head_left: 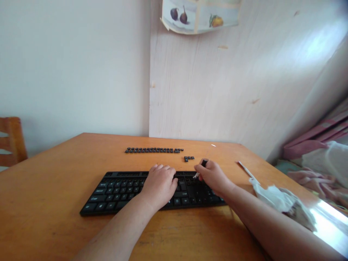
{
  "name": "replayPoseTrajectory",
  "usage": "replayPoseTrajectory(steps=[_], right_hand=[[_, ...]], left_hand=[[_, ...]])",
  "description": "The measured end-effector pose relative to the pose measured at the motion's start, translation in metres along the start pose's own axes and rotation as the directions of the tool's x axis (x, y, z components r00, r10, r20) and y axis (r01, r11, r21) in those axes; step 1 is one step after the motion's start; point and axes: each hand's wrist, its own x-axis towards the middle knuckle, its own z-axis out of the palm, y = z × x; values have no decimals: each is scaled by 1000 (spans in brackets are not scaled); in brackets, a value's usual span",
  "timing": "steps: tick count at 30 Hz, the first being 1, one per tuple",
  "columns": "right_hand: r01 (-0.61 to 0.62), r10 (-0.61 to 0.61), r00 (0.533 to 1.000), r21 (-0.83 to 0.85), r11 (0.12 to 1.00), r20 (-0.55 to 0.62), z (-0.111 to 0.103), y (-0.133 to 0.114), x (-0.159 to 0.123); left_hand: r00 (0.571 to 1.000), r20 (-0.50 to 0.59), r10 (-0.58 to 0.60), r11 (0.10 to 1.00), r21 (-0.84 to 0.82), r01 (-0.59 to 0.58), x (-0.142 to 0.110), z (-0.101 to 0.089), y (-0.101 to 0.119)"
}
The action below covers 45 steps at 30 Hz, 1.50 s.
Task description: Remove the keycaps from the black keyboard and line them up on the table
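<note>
- The left hand [160, 185] lies palm down on the keyboard [102, 197], fingers close together and thumb a little apart, a narrow spread; whether it presses a key cannot be told.
- The right hand [213, 175] is closed around a tool [204, 163] with a black handle and a pale tip, held over the keyboard's right part.
- The keyboard lies on the table [54, 185], under the left hand and reaching out to both sides of it; its top strip beyond the fingers has dark gaps where keys would sit.
- Beyond the left hand, loose keycaps [153, 150] lie in two close rows.
- Between those rows and the right hand is a small group of caps [186, 158].
- To the right of the right hand lie a thin white stick [246, 169] with a reddish end and, nearer the person, a crumpled bag [277, 198].
- Far left of the left hand is a wooden chair [16, 141].
- Above and beyond both hands, a fruit poster [201, 16] hangs on the wall [203, 79].
</note>
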Motion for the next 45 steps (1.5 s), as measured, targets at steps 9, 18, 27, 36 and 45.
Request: replayPoseTrajectory(steps=[9, 18, 27, 36, 45], right_hand=[[72, -76, 997, 333, 940, -2, 4, -15, -11], [162, -202, 978, 413, 896, 55, 11, -24, -25], [247, -277, 961, 399, 883, 19, 10, -29, -31], [548, -548, 836, -22, 836, 25, 1, -20, -21], [636, -604, 771, -247, 731, 201, -10, -16, -15]], left_hand=[[995, -70, -73, 962, -267, 52, 2, -1, 11], [986, 103, -131, 496, -854, 155, 6, -3, 23], [955, 232, -186, 247, -930, 274, 7, -11, 25], [942, 252, -221, 238, -923, 303, 7, -9, 21], [946, 249, -209, 262, -918, 299, 6, -6, 18]])
